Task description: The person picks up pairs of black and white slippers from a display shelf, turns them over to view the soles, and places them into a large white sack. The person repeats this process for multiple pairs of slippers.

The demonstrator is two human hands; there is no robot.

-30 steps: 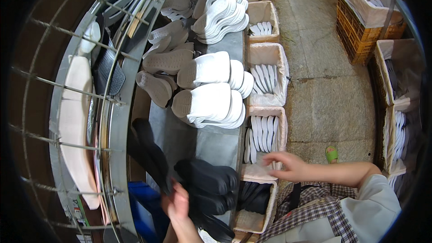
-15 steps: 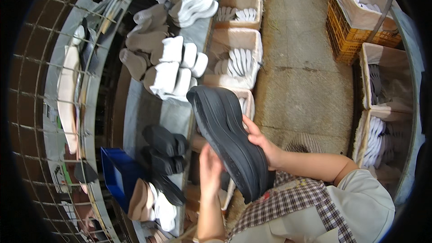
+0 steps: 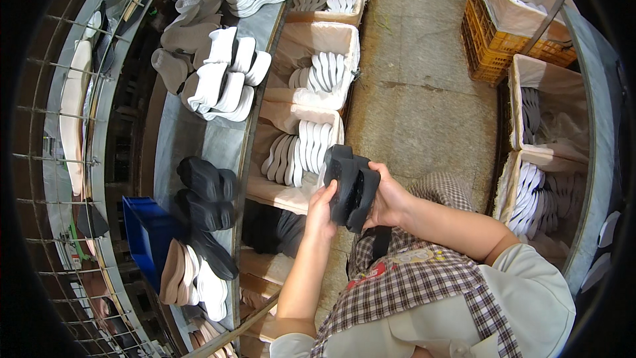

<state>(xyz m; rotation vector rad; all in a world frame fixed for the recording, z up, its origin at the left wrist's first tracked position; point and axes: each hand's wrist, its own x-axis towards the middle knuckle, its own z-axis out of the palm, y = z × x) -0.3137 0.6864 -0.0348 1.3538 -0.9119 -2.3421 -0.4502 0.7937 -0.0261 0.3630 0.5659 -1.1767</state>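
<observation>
Several thick black shoe soles [image 3: 349,189] are held together in front of my apron, seen nearly end-on. My left hand [image 3: 322,208] is closed on their left side, thumb on top near the edge. Around the right side wraps my right hand [image 3: 389,200], its fingers partly hidden behind the soles. More black soles [image 3: 199,176] lie in small stacks on the metal shelf to the left. Below the held soles, a lined crate [image 3: 278,189] contains rows of white soles [image 3: 313,148].
White soles [image 3: 232,76] and grey soles [image 3: 189,33] are piled farther along the metal shelf [image 3: 205,134]. A blue bin [image 3: 149,232] stands at its near left, beside beige soles [image 3: 175,270]. Wire mesh [image 3: 40,159] borders the left. Right of the aisle [image 3: 430,59] are orange crates [image 3: 487,43].
The black soles have swung from lengthwise to end-on and come lower, nearer the apron. My left hand has closed on them. The view has shifted, so the shelf appears farther left.
</observation>
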